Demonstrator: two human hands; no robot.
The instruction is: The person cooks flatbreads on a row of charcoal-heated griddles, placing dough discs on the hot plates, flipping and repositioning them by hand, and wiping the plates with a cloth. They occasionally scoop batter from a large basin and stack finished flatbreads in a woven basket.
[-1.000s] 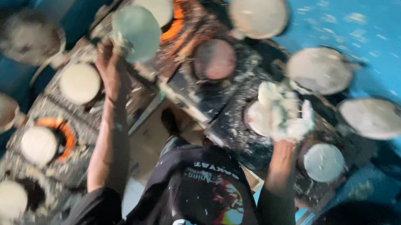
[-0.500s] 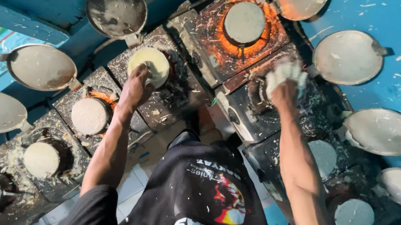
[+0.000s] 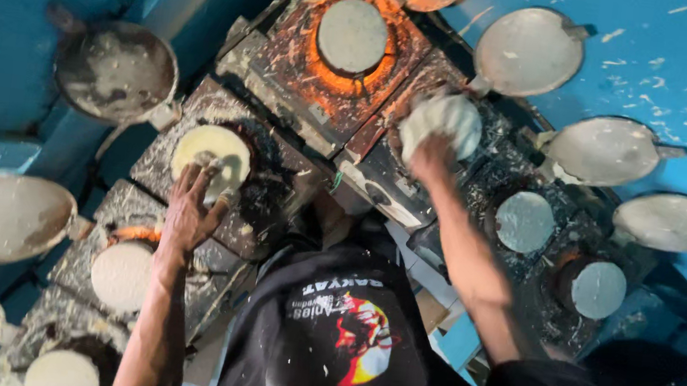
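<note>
My left hand [image 3: 191,208] reaches out with its fingertips on the near edge of a pale yellow round cake [image 3: 212,152] in a small blackened stove. My right hand [image 3: 432,153] is stretched further out and grips a white crumpled wad [image 3: 442,122], apparently a cloth, pressed down on the dark stove top beside a glowing burner. That burner [image 3: 335,76] glows orange around a grey round lid [image 3: 353,35]. The wad is blurred. My black printed shirt [image 3: 334,347] fills the bottom middle.
Small stoves with white round cakes sit left [image 3: 123,276] [image 3: 63,372] and right [image 3: 524,222] [image 3: 597,289]. Batter-coated round lids with handles rest around them on blue surfaces: [image 3: 528,50], [image 3: 607,150], [image 3: 672,222], [image 3: 116,72], [image 3: 0,219].
The view has swung and steadied. My left hand came back from the far cake to the pale yellow one. My right hand with the white wad went forward next to the glowing burner.
</note>
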